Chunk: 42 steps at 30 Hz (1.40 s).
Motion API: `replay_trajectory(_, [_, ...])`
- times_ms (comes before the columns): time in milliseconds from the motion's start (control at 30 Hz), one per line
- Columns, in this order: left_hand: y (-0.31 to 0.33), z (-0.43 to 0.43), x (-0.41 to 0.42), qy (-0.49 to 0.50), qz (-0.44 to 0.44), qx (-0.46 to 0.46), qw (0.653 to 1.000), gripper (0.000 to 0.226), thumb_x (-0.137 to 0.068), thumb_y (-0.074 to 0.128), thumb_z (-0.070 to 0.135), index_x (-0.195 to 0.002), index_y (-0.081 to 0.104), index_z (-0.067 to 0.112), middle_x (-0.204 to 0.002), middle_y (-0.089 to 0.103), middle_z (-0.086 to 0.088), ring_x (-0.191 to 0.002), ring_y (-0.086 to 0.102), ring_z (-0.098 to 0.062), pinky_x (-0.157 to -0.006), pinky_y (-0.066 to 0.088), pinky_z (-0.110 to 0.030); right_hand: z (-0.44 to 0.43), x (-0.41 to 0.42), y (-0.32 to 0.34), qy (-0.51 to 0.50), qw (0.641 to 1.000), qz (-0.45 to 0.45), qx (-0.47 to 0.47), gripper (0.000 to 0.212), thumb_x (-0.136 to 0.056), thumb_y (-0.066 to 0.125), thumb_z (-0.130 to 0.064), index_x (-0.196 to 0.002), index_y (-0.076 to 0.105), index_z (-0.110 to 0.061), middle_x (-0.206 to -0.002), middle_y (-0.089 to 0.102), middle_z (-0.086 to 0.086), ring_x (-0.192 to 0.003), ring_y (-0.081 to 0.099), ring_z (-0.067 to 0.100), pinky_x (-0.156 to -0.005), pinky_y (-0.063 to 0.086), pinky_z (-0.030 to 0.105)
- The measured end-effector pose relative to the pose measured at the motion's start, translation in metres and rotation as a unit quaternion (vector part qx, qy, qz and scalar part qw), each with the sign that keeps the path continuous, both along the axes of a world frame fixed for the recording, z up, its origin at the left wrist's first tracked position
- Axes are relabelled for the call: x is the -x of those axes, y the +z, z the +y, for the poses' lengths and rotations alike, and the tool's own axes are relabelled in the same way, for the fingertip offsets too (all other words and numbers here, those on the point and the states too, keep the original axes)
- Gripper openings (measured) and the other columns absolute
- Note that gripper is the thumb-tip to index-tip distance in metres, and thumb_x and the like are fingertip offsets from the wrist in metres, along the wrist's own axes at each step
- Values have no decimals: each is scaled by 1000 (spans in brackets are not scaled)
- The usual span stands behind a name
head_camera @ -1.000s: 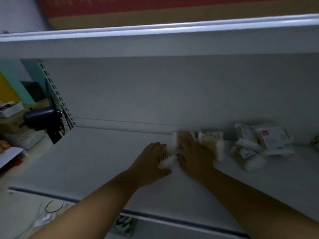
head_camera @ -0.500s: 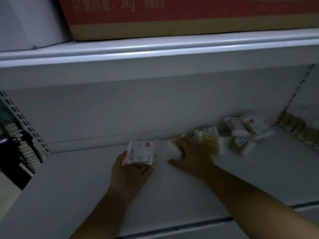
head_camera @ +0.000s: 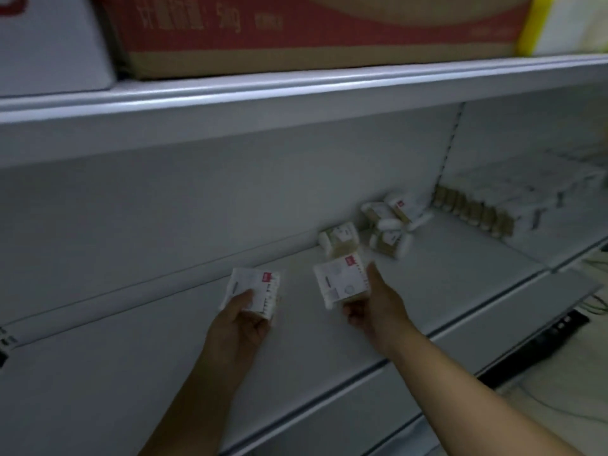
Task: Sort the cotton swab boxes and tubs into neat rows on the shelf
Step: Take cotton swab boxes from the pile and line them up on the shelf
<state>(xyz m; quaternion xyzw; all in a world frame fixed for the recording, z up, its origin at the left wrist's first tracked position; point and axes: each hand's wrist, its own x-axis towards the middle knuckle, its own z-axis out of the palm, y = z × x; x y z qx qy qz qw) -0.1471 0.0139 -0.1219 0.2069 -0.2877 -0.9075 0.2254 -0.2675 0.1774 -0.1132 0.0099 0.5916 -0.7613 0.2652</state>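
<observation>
White swab box point(head_camera: 253, 291) clamped in left hand point(head_camera: 240, 324), 2nd box point(head_camera: 340, 279) gripped by right hand point(head_camera: 378, 311), both above the shelf point(head_camera: 131, 373), mid-depth. Step: placing 2 boxes. Next, likely: set them flush, side by side; loose pile point(head_camera: 388, 225) waits near back edge.

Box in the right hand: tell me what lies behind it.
Just behind the box sits another swab pack, and farther right a loose pile of packs. The box covers that pack's lower edge, so contact cannot be judged.
</observation>
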Motion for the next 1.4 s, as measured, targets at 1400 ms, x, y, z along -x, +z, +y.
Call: replay_trajectory(1400, [19,466,363,-244,-33,149,958,37,-78,49,-15,-101,60,12,-83,72,-7,-71,69,-20,-63,58,-35,493,271,29,-187,977,60,83,19,-88,54,-9,-104,64,-6,-97,72,15,-89,69,27,-81,55,42])
